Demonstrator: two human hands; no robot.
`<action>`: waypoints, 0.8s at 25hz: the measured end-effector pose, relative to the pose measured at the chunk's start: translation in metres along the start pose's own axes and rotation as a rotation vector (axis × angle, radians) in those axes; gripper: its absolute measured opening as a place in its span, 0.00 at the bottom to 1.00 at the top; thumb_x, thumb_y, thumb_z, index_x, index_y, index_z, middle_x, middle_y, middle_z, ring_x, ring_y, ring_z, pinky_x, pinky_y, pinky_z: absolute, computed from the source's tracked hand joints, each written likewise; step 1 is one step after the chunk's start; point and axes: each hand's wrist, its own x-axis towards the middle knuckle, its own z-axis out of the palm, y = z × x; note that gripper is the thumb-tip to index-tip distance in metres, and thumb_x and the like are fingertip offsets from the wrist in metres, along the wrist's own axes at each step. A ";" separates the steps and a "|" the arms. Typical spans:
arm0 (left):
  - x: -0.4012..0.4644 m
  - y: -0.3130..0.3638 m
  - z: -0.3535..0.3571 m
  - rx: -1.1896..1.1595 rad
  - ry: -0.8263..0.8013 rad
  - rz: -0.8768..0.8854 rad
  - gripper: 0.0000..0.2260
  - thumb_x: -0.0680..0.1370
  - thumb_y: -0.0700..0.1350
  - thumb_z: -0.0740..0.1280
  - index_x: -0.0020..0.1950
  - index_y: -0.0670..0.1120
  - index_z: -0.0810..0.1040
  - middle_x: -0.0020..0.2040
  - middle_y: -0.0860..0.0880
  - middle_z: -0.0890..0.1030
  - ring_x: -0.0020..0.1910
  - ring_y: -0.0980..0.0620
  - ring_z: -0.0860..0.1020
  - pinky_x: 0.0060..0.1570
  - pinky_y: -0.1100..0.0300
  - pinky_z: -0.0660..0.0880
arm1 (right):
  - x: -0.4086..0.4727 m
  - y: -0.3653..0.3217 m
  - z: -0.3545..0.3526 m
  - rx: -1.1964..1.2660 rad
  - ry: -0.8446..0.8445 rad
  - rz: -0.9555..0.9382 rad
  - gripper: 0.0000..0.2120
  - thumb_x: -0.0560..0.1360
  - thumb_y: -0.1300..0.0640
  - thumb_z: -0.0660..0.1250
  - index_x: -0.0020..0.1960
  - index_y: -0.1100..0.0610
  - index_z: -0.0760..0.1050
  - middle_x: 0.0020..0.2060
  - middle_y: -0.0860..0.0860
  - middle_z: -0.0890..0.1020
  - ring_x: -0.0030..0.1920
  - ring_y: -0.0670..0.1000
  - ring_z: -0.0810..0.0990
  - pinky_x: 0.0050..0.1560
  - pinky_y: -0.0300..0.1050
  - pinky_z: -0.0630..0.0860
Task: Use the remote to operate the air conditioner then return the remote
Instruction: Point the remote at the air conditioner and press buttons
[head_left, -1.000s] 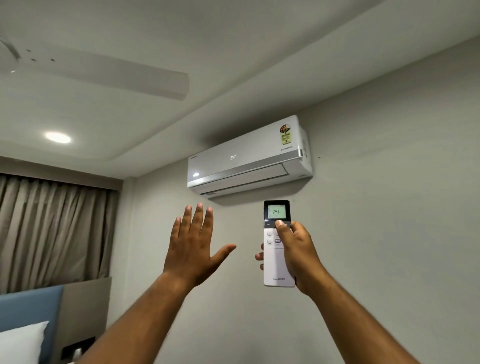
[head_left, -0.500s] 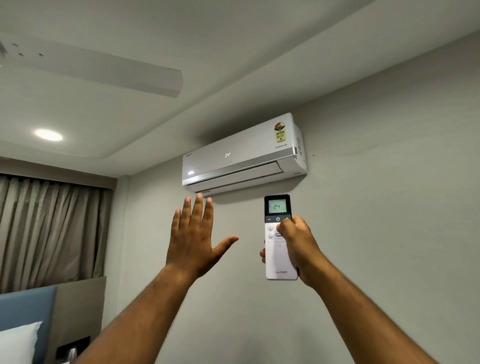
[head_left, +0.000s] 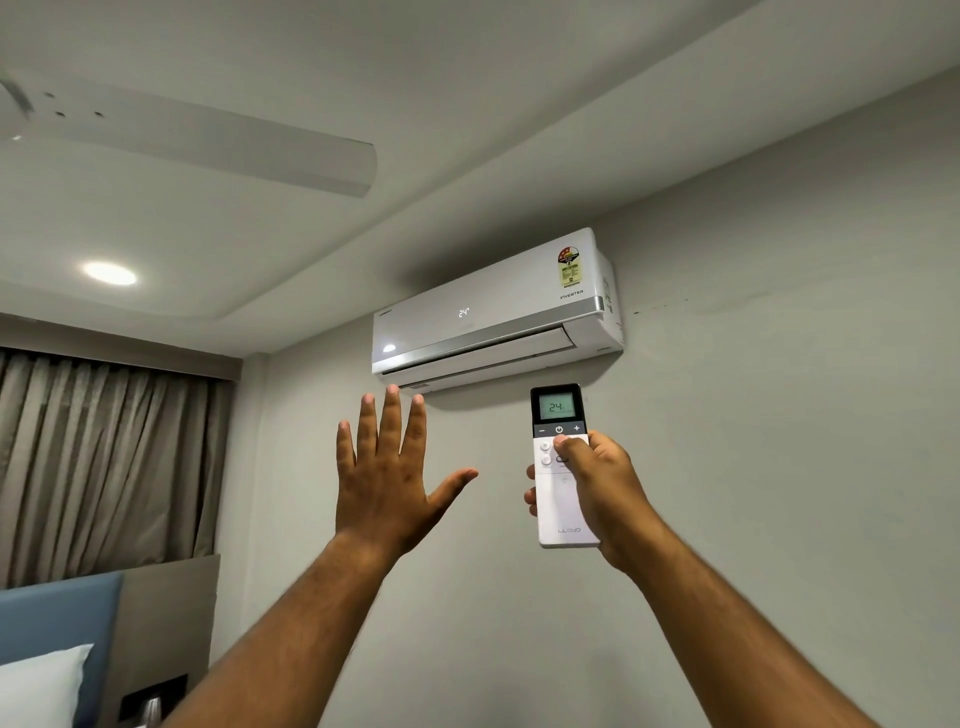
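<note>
Remote (head_left: 562, 470): white body with dark upper section, held upright in the right hand, below the right end of the air conditioner and apart from it; screen facing the camera, reading 24; minus, power and plus keys in a row beneath the screen; brand lettering near the lower edge.
Right hand (head_left: 602, 488): wrapped around the remote from its right side, clamped on the body; thumb laid across the front, tip resting just under the power key; fingertips (head_left: 530, 494) showing past the remote's left edge.
Left hand (head_left: 387, 475): raised, back toward the camera, empty; four fingers straight and slightly apart, thumb spread wide toward the remote without touching it; fingertips reaching up to just below the unit's lower edge in the view.
Air conditioner (head_left: 493, 312): white split unit mounted high on the grey wall (head_left: 779, 467), close under the ceiling step; front panel showing 24; silver trim strip along the lower front; louvre flap below the strip; rating sticker and INVERTER lettering at the right end.
Ceiling fan (head_left: 208, 140): one pale blade visible, upper left.
Ceiling light (head_left: 109, 274): round, recessed, lit.
Curtain (head_left: 104, 457): grey-brown, pleated, left side.
Headboard (head_left: 57, 618): blue, lower left, with a white pillow (head_left: 41, 686) in front.
</note>
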 end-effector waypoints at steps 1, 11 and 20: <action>0.001 -0.001 0.001 -0.005 0.001 -0.005 0.43 0.70 0.76 0.42 0.76 0.50 0.41 0.79 0.44 0.45 0.77 0.41 0.42 0.73 0.39 0.43 | 0.000 0.000 0.001 -0.002 0.004 0.002 0.07 0.80 0.55 0.59 0.52 0.58 0.73 0.40 0.61 0.84 0.29 0.56 0.84 0.28 0.46 0.80; 0.001 -0.003 0.004 0.003 -0.014 -0.019 0.44 0.68 0.76 0.39 0.76 0.51 0.41 0.78 0.46 0.43 0.77 0.42 0.41 0.72 0.36 0.40 | 0.000 -0.001 0.005 -0.024 0.000 0.022 0.06 0.79 0.57 0.59 0.52 0.57 0.72 0.38 0.60 0.84 0.28 0.56 0.83 0.28 0.45 0.80; -0.004 -0.001 0.010 -0.027 -0.024 -0.061 0.44 0.68 0.76 0.38 0.75 0.50 0.38 0.77 0.47 0.40 0.76 0.42 0.39 0.72 0.38 0.39 | 0.001 0.000 0.005 -0.081 0.013 0.014 0.05 0.78 0.56 0.59 0.52 0.56 0.72 0.40 0.59 0.84 0.28 0.54 0.83 0.28 0.45 0.80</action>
